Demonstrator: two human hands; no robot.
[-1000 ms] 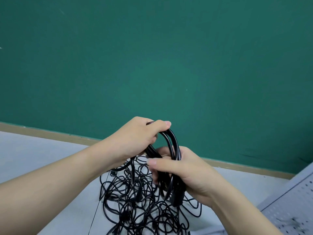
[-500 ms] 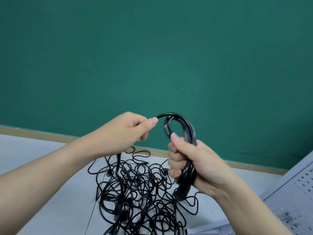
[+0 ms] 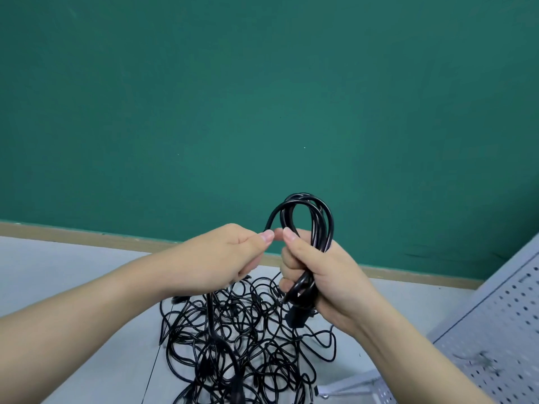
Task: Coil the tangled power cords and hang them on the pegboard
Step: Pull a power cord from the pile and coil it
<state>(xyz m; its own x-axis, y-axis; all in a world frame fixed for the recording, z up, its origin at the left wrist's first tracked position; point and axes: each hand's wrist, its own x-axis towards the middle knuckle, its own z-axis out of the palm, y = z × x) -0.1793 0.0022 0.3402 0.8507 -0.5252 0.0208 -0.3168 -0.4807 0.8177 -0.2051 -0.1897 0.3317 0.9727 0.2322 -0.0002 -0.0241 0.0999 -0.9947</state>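
- Head view, centre frame: right hand (image 3: pixel 318 275) has its fingers wrapped round a bundle of black loops, the coil (image 3: pixel 309 220), which arches above the fist and comes out below it with a plug body hanging under the palm.
- Left hand (image 3: pixel 224 258) sits just beside the right, thumb tips nearly touching. Thumb and forefinger pinch the free cord strand (image 3: pixel 269 223) where it feeds into the top of the coil; the other fingers are curled.
- That strand looks to run down from the left hand into the tangled pile (image 3: pixel 233 330), which lies on the grey counter (image 3: pixel 73 275) directly below and between both hands.
- Pegboard (image 3: pixel 501 316) lies at lower right, near the right forearm, holes visible, no coil seen on it yet.
- Green wall (image 3: pixel 262 97) fills the rest.
- Risk 1, my read: trailing strand is likely knotted into the pile. Pulling the next loop could lift the whole tangle or cinch a knot.
- Risk 2: several loops in one fist; loosening to take another wrap could let them spring open.
- Risk 3: hanging plug may snag pile strands as the coil moves.
- Judgement: mid-coil on one cord, most of the pile not started.
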